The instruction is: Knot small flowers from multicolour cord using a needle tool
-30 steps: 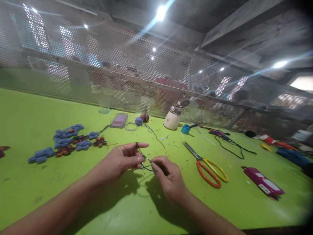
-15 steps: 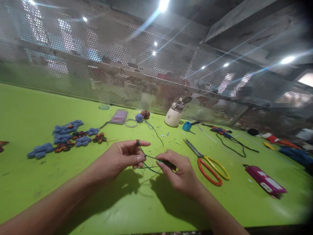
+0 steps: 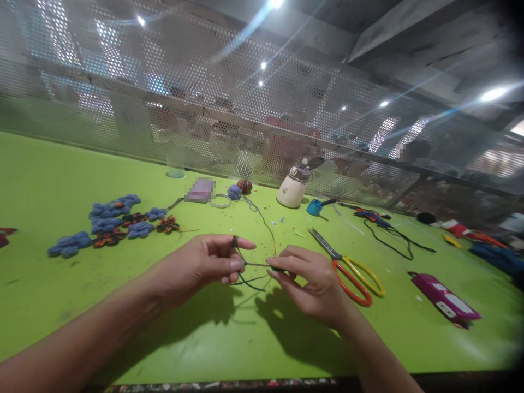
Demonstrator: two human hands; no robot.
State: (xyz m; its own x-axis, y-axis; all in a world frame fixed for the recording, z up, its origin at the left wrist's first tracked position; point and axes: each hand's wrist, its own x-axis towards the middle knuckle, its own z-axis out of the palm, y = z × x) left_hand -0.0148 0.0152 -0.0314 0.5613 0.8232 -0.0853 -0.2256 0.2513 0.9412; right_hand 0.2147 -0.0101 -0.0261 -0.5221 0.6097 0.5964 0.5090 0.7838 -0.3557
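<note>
My left hand (image 3: 200, 262) pinches dark yarn (image 3: 254, 286) between thumb and fingers. A turn of yarn is wound around its index finger, which points to the right. My right hand (image 3: 311, 281) grips a crochet hook (image 3: 258, 265), its thin shaft reaching to the yarn at the left fingertips; most of the handle is hidden by the fingers. Loose yarn tails dangle below the pinch. From a blue yarn ball (image 3: 234, 191) farther back, a strand runs toward the right hand. Beside that ball sits an orange-and-black yarn ball (image 3: 244, 186).
Crocheted flowers (image 3: 105, 224) in blue and orange-black lie left. Scissors (image 3: 336, 256) with orange and yellow handles rest right of my right hand. Beyond are a cream bottle (image 3: 292, 191), a blue pot (image 3: 314, 207), a corded glue gun (image 3: 372, 218) and a magenta case (image 3: 444, 295).
My right hand has drawn slightly to the right, its fingers now covering more of the hook's handle. The left hand keeps its pinch. The view has shifted a little.
</note>
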